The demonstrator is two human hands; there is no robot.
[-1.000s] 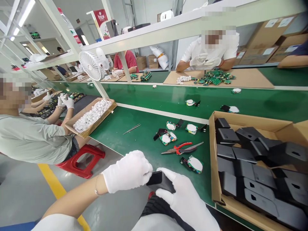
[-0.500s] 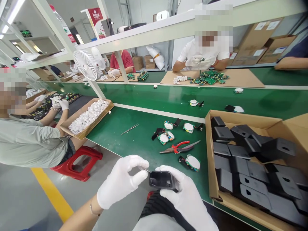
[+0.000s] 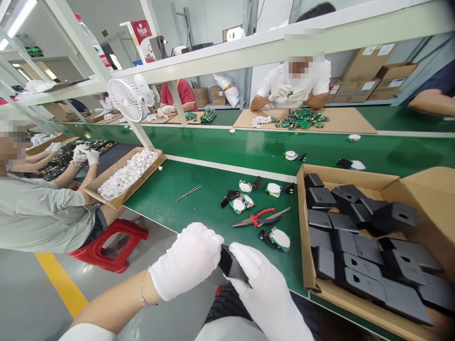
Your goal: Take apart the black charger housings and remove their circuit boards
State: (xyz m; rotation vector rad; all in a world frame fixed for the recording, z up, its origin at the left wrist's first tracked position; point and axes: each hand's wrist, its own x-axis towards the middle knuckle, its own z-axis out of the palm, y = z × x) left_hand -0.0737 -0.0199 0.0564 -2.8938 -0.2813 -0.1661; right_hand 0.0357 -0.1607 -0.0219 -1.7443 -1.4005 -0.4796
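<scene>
In a white glove, my right hand (image 3: 265,279) grips a black plastic housing (image 3: 232,266) just off the table's front edge, above my lap. The housing is tilted, and its right end is hidden by my fingers. Also gloved, my left hand (image 3: 192,258) is closed, its fingertips against the housing's left end. Anything inside those fingers is hidden. Beyond my hands on the green table lie a circuit board with a white round part and black piece (image 3: 279,238), red-handled pliers (image 3: 261,218), several more such boards (image 3: 241,202) and tweezers (image 3: 188,192).
A cardboard box (image 3: 306,255) of black housings (image 3: 369,272) stands at my right. At the left, a carton (image 3: 156,163) holds small white parts. A fan (image 3: 125,99) hangs on the post. Co-workers sit across (image 3: 295,87) and at left (image 3: 42,208). Boards rest on the far green strip.
The housing has turned from its opening facing me to a tilted pose. My left hand has gone from a pinch on a thin piece at its rim to curled fingers at its end.
</scene>
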